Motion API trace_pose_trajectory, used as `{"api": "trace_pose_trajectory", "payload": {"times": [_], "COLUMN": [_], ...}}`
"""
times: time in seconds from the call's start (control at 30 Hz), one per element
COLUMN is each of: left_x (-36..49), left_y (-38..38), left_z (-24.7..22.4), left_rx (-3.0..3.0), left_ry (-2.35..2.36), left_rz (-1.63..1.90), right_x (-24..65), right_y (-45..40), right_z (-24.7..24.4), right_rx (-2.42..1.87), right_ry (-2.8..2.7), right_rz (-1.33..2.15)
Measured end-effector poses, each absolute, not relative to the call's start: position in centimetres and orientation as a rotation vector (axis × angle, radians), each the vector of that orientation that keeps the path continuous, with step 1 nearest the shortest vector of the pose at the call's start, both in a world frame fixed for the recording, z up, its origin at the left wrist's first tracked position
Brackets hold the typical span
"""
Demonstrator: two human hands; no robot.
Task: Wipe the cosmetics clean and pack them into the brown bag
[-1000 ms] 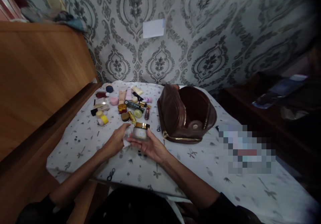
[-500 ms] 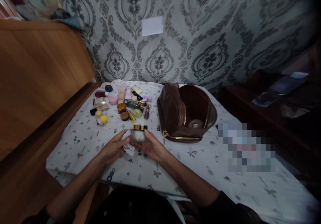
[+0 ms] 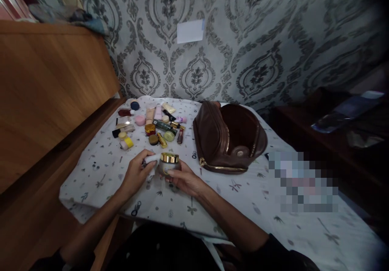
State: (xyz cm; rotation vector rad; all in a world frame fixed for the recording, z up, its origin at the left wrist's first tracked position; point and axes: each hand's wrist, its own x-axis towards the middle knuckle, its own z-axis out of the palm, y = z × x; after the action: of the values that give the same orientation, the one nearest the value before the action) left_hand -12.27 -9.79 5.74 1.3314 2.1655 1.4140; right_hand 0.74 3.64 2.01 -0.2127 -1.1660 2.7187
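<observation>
My right hand grips a cosmetic jar with a shiny gold lid, fingers around its lower side. On the jar's left, my left hand pinches a folded white wipe, whose edge reaches the jar near the lid. Both hands are above the front part of the cloth-covered table. Just beyond them lie a gold-capped red jar, a round brown-topped pot, a small gold bottle and a pale green pot.
A brown cosmetic bag stands unzipped right of the hands. More tubes and pots, including a pink pot and a yellow-capped tube, lie at the back left. A wooden cabinet borders the left; a plastic bottle is at far right.
The jar has turned and tipped so more of its gold lid shows. My left hand has drawn slightly left, with the wipe now up by the lid. The view has shifted slightly.
</observation>
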Motion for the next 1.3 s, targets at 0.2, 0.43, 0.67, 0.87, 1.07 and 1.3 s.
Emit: {"api": "trace_pose_trajectory", "payload": {"times": [0.2,0.43,0.67,0.87,1.07,1.3], "left_x": [-12.4,-12.8,-12.4,-12.0,-11.3,-10.3], "left_y": [-10.2,-11.0,-11.3,-11.7,-12.0,-12.0], "left_z": [5.1,4.6,4.4,4.3,4.4,4.9], "left_rx": [1.469,1.535,1.569,1.660,1.764,1.917], "left_ry": [2.229,2.255,2.254,2.239,2.199,2.137], "left_rz": [1.388,1.338,1.309,1.277,1.238,1.201], "right_x": [0.7,0.8,0.4,0.3,0.1,0.4], "right_y": [3.7,3.7,3.9,4.0,4.2,4.1], "right_z": [1.6,1.8,0.8,0.4,-0.3,0.0], "right_rx": [-0.236,-0.327,-0.415,-0.424,-0.415,-0.397], "right_ry": [-1.491,-2.064,-2.129,-2.102,-2.106,-2.155], "right_rz": [2.364,1.699,1.493,1.394,1.359,1.318]}}
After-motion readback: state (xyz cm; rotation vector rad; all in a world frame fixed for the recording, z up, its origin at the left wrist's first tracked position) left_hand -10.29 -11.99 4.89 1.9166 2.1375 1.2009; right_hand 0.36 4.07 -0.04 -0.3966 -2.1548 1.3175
